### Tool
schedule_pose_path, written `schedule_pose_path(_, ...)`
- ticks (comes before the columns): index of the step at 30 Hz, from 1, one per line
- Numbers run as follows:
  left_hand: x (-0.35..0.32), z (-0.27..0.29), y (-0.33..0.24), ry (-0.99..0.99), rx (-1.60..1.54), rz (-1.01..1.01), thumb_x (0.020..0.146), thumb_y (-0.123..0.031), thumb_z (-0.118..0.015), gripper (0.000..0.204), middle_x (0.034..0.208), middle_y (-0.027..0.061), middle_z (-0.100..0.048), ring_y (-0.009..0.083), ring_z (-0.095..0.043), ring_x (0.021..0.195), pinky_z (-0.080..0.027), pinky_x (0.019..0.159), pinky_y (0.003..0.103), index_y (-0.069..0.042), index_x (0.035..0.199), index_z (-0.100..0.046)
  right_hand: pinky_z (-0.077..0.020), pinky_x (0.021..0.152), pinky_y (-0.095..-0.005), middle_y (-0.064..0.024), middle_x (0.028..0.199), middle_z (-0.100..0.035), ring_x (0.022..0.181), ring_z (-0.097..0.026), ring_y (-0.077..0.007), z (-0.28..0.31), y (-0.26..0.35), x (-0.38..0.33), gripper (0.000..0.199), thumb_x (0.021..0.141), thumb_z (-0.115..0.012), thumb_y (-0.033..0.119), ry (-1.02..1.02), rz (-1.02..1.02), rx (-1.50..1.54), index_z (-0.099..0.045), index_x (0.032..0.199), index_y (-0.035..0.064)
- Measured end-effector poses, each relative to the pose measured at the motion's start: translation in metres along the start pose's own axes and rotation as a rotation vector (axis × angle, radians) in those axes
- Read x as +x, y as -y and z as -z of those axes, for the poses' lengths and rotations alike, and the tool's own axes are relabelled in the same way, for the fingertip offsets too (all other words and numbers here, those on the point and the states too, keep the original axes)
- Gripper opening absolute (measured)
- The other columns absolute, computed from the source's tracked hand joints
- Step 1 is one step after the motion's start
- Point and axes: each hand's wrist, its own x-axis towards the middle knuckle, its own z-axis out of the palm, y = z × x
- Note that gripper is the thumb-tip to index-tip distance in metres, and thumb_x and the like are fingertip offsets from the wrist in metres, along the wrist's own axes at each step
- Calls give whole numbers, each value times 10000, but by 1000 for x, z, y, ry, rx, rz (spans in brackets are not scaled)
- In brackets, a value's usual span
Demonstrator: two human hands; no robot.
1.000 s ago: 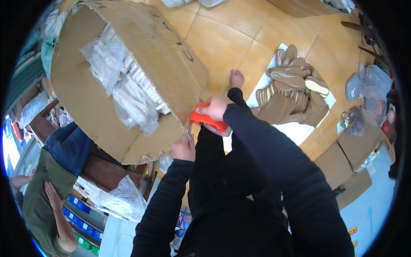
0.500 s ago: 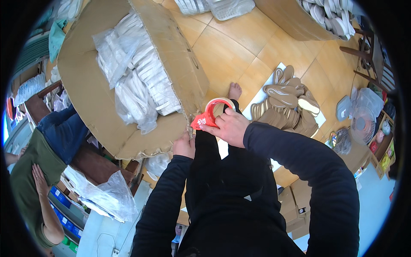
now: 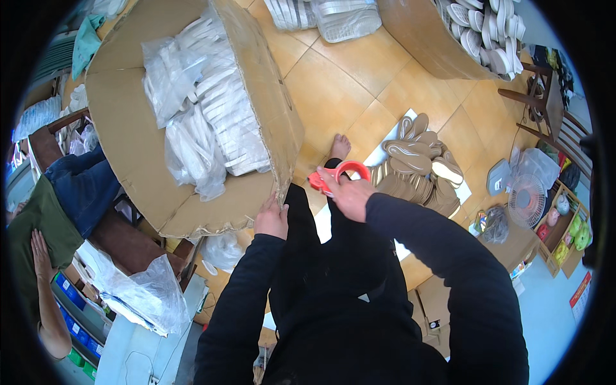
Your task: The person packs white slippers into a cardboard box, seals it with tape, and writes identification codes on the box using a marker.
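Observation:
A big open cardboard box (image 3: 269,109) lies on its side, stuffed with clear plastic bags of white insoles (image 3: 205,128). My left hand (image 3: 272,218) presses against the box's near corner edge. My right hand (image 3: 350,196) grips a red tape dispenser (image 3: 340,172), held just right of that corner and apart from the cardboard. My bare foot (image 3: 339,146) shows on the tan tile floor beyond the dispenser.
A heap of brown insoles (image 3: 417,170) lies on white sheets to the right. Another box of white insoles (image 3: 475,32) stands at the back. A person in jeans and a green top (image 3: 58,212) sits at left. A small fan (image 3: 527,199) and shelves stand at right.
My right hand has drawn the red tape dispenser away from the box corner toward the right. My view has shifted, showing more of the floor and the back box. Left hand stays on the corner.

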Motion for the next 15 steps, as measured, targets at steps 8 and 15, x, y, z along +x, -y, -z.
schedule_pose_path(8, -7, -3, -5, -129, 0, -89, 901, -194, -601, 293, 1013, 251, -623, 416, -616, 936, -492, 823, 478, 53, 1059, -596, -504, 656, -380, -180, 895, -609, 688, -628, -277, 34, 55, 36, 664, 892, -510, 161, -247, 320, -202, -280, 1514, 195)
schedule_pose_path(15, -4, -3, 1, 20, -35, -50, 865, -122, -559, 517, 1340, 205, -546, 344, -531, 1224, -401, 1057, 423, 11, 1357, -475, -506, 557, -388, -159, 874, -589, 629, -636, -284, 16, -21, 3, 662, 872, -504, 113, -76, 189, -288, -331, 1499, 237)
